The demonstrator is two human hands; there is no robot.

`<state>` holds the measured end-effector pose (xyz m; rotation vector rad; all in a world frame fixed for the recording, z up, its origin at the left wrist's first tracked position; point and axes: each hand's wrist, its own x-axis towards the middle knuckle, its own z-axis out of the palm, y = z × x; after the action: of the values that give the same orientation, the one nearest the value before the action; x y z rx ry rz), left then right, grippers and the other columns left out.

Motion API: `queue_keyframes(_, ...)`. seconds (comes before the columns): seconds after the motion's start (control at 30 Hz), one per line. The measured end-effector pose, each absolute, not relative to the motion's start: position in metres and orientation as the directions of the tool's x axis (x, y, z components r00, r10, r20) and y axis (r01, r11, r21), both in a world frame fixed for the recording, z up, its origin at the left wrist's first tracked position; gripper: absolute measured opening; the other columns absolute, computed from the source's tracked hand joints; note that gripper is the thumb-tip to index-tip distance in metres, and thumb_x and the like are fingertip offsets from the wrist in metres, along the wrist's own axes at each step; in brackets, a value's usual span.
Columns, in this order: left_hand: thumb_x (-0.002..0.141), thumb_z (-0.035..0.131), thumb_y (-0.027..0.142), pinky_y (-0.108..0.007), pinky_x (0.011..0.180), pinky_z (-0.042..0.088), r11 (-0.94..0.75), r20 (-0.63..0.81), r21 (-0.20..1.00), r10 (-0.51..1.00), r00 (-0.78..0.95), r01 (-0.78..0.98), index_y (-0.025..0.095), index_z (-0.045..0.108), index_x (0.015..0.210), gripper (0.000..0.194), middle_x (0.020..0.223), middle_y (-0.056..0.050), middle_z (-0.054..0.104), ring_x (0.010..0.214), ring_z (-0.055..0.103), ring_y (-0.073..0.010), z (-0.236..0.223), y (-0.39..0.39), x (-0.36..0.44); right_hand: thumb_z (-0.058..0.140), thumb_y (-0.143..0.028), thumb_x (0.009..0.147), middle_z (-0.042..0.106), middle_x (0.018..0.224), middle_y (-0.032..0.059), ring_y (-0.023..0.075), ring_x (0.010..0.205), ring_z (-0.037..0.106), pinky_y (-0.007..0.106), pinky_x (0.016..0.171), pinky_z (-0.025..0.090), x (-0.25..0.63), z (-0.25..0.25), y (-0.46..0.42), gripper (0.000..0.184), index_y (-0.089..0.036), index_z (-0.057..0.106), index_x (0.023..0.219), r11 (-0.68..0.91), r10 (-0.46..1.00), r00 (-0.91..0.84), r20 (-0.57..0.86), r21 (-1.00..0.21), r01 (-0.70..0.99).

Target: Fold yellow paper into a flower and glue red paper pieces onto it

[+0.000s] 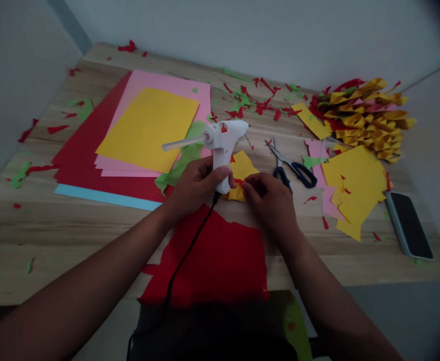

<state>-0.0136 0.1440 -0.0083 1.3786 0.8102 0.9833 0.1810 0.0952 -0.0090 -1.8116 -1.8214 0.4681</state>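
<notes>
My left hand is wrapped round the handle of a white hot glue gun, whose nozzle points up and to the right. A clear glue stick juts from its back, and a black cord hangs from the handle. Just beyond the handle lies a folded yellow paper flower with red in its middle. The bent fingers of my right hand pinch its near edge by the red part; the exact grip is partly hidden. Scissors with dark blue handles lie open beyond my right hand.
Red, pink and yellow paper sheets are stacked at left. Red paper lies at the table's front edge. Yellow pieces, a phone and a pile of folded yellow paper shapes are at right. Red and green scraps are scattered about.
</notes>
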Motion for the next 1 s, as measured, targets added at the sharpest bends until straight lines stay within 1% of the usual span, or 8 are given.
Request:
queue_keyframes(0.1,0.09,0.06,0.049,-0.026,0.063,0.05,-0.034,0.08,0.992,0.916,0.394,-0.123,0.015,0.069,0.077,0.037,0.073,-0.005,0.071,0.065,0.065,-0.0151,-0.0116,0.1445,-0.0135,0.057,-0.033,0.094,0.074,0.095,0.0065,0.019,0.085,0.066,0.03,0.075,0.045,0.18,-0.0095,0.0969,0.018,-0.02,0.068,0.099,0.031,0.993,0.044,0.111,-0.594,0.804)
queue_keyframes(0.23,0.088,0.062,0.051,-0.027,0.065,0.053,-0.022,0.071,0.991,0.923,0.378,-0.133,0.015,0.069,0.076,0.038,0.075,-0.006,0.073,0.067,0.067,-0.0164,-0.0141,0.1453,-0.0132,0.059,-0.033,0.092,0.073,0.088,0.0047,0.0177,0.077,0.064,0.03,0.072,0.044,0.1801,-0.0142,0.0999,0.018,-0.02,0.068,0.102,0.004,0.989,0.088,0.12,-0.614,0.789)
queue_keyframes(0.43,0.088,0.062,0.046,-0.027,0.065,0.053,-0.003,0.049,0.993,0.923,0.382,-0.119,0.015,0.069,0.076,0.034,0.076,-0.006,0.074,0.065,0.067,-0.0155,-0.015,0.1459,-0.0151,0.061,-0.029,0.092,0.07,0.087,0.0035,0.0173,0.078,0.062,0.029,0.072,0.044,0.1809,-0.0185,0.1027,0.011,-0.022,0.069,0.09,0.094,0.986,0.013,0.167,-0.613,0.785)
queue_keyframes(0.53,0.088,0.062,0.046,-0.028,0.064,0.053,0.015,0.022,0.995,0.93,0.367,-0.097,0.016,0.069,0.078,0.033,0.077,-0.006,0.074,0.064,0.066,-0.016,-0.0171,0.1463,-0.0162,0.058,-0.029,0.094,0.07,0.093,0.0052,0.018,0.081,0.062,0.031,0.075,0.046,0.1819,-0.0175,0.1012,0.015,-0.021,0.07,0.097,0.115,0.981,0.011,0.195,-0.621,0.775)
queue_keyframes(0.63,0.088,0.062,0.044,-0.027,0.062,0.052,0.011,0.031,0.994,0.928,0.371,-0.11,0.016,0.069,0.077,0.031,0.076,-0.006,0.074,0.063,0.065,-0.0148,-0.0188,0.1468,-0.0168,0.052,-0.021,0.094,0.066,0.099,0.0079,0.0191,0.087,0.061,0.033,0.079,0.048,0.1829,-0.0164,0.0979,0.022,-0.019,0.07,0.106,0.15,0.969,0.006,0.247,-0.61,0.778)
queue_keyframes(0.8,0.089,0.062,0.043,-0.026,0.061,0.05,0.001,0.046,0.993,0.923,0.382,-0.122,0.016,0.07,0.077,0.031,0.075,-0.005,0.073,0.062,0.064,-0.0144,-0.019,0.147,-0.0172,0.049,-0.012,0.088,0.059,0.099,0.0107,0.0226,0.093,0.059,0.036,0.082,0.049,0.1827,-0.0167,0.0944,0.038,-0.02,0.074,0.115,0.221,0.962,-0.091,0.259,-0.532,0.817)
queue_keyframes(0.9,0.089,0.062,0.043,-0.027,0.062,0.05,0.008,0.031,0.995,0.922,0.386,-0.099,0.016,0.07,0.077,0.031,0.076,-0.006,0.074,0.063,0.064,-0.0153,-0.0181,0.1464,-0.0173,0.05,-0.013,0.087,0.059,0.1,0.0112,0.0241,0.095,0.058,0.038,0.082,0.049,0.1817,-0.0179,0.0942,0.039,-0.021,0.075,0.116,0.227,0.965,-0.122,0.233,-0.508,0.831)
queue_keyframes(1.0,0.088,0.063,0.043,-0.027,0.062,0.05,0.013,0.026,0.995,0.92,0.39,-0.097,0.016,0.07,0.077,0.03,0.075,-0.005,0.074,0.063,0.065,-0.0154,-0.0165,0.1457,-0.0169,0.05,-0.014,0.089,0.06,0.1,0.0102,0.023,0.095,0.059,0.038,0.083,0.049,0.1817,-0.0186,0.0942,0.036,-0.021,0.074,0.116,0.208,0.965,-0.078,0.249,-0.556,0.805)
